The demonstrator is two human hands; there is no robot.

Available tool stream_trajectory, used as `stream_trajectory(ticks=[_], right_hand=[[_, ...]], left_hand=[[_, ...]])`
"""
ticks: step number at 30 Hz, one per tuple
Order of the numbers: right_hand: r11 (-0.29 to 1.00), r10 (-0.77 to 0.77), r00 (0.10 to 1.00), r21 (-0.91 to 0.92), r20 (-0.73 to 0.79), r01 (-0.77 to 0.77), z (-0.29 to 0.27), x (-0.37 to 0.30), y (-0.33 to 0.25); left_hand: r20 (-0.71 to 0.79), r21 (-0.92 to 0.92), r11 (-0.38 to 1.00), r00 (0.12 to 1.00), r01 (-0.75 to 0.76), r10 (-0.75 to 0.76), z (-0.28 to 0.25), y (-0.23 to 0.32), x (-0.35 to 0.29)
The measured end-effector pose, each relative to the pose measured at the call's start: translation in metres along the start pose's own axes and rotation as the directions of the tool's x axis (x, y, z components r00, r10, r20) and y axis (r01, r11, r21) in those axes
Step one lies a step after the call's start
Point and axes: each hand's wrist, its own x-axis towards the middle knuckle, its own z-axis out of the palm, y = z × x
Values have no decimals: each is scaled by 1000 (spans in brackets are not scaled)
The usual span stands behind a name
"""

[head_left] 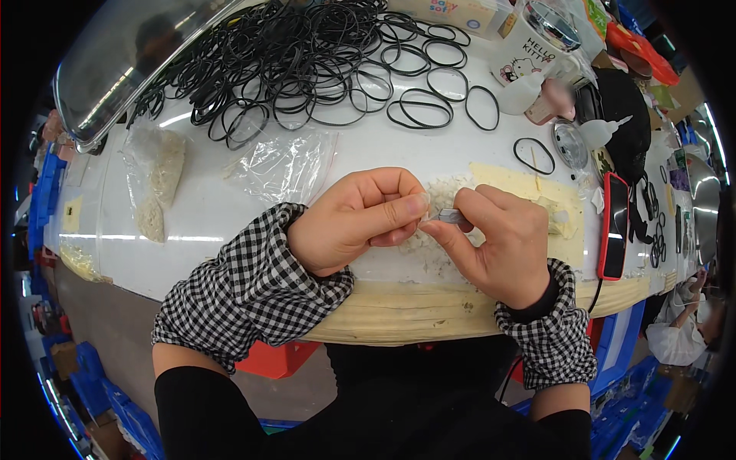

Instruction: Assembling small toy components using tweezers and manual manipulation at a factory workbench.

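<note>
My left hand (pixel 360 218) is closed in a pinch, thumb against forefinger, on a tiny pale piece that its fingertips mostly cover. A flat grey blade (pixel 451 216) sits between the thumb and bent fingers of my right hand (pixel 502 241), pointing at the left fingertips. Both hands meet just above the table near its front edge. Behind and below them is a loose heap of small whitish pieces (pixel 441 190), partly hidden by the fingers. Black-and-white checked sleeves cover both forearms.
Many black rubber rings (pixel 307 57) lie heaped at the back. Clear plastic bags (pixel 287 165) lie to the left, one holding pale pieces (pixel 165 172). A red-cased phone (pixel 613 226), a squeeze bottle (pixel 521 93) and a white cup (pixel 529 50) stand or lie at right.
</note>
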Motion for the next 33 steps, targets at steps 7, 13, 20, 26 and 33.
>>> stream_trajectory(ticks=[7, 13, 20, 26, 33], right_hand=[[985, 26, 1000, 170, 0, -26, -1, 1, 1], [956, 96, 994, 283, -52, -77, 4, 3, -3], [931, 49, 995, 365, -85, -14, 10, 1, -7], [910, 94, 994, 410, -58, -63, 12, 0, -8], [940, 28, 996, 342, -82, 2, 8, 0, -9]], left_hand=[[-158, -21, 1000, 987, -16, 12, -4, -7, 2], [-289, 49, 999, 957, -1, 15, 4, -4, -1], [-223, -49, 999, 975, 5, -16, 6, -11, -1], [-133, -210, 977, 990, 26, -55, 4, -12, -3], [-85, -339, 940, 993, 45, -79, 3, -10, 3]])
